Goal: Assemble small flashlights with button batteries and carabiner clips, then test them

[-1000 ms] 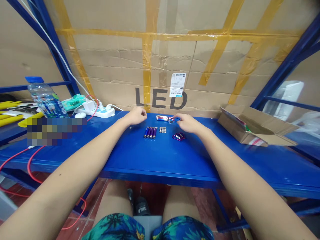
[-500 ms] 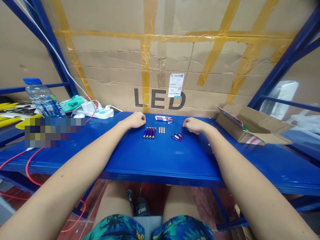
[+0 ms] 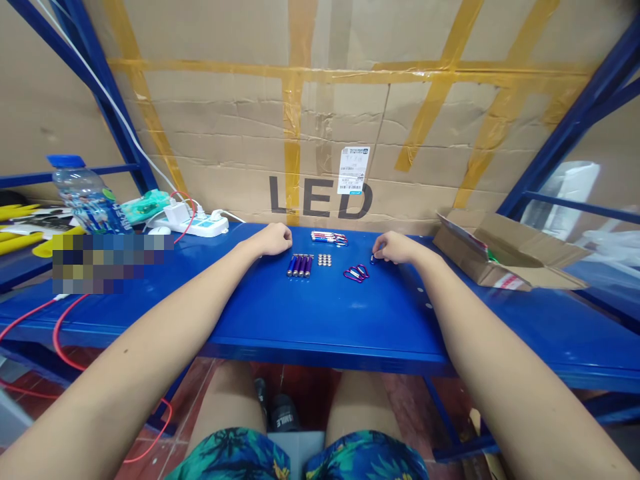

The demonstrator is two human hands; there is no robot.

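On the blue table, my left hand [image 3: 277, 239] rests with curled fingers; whether anything is inside cannot be made out. Just right of and below it, several blue and purple metal tubes [image 3: 300, 265] lie side by side. Small round cells [image 3: 325, 260] sit in rows beside them. Behind these is a bundle of finished-looking red, silver and blue pieces [image 3: 329, 237]. Purple carabiners [image 3: 356, 273] lie overlapping to the right. My right hand [image 3: 390, 248] pinches a small dark blue clip [image 3: 373, 259] at its fingertips, close to the tabletop.
An open cardboard box [image 3: 493, 257] stands at the right. At the left are a water bottle [image 3: 87, 200], a white power strip [image 3: 203, 225] and red cables. A big cardboard sheet marked LED [image 3: 320, 198] rises behind the table between blue metal posts.
My right hand has shifted slightly and its fingers have turned; a small blue clip now shows at its fingertips. My left hand has hardly moved.
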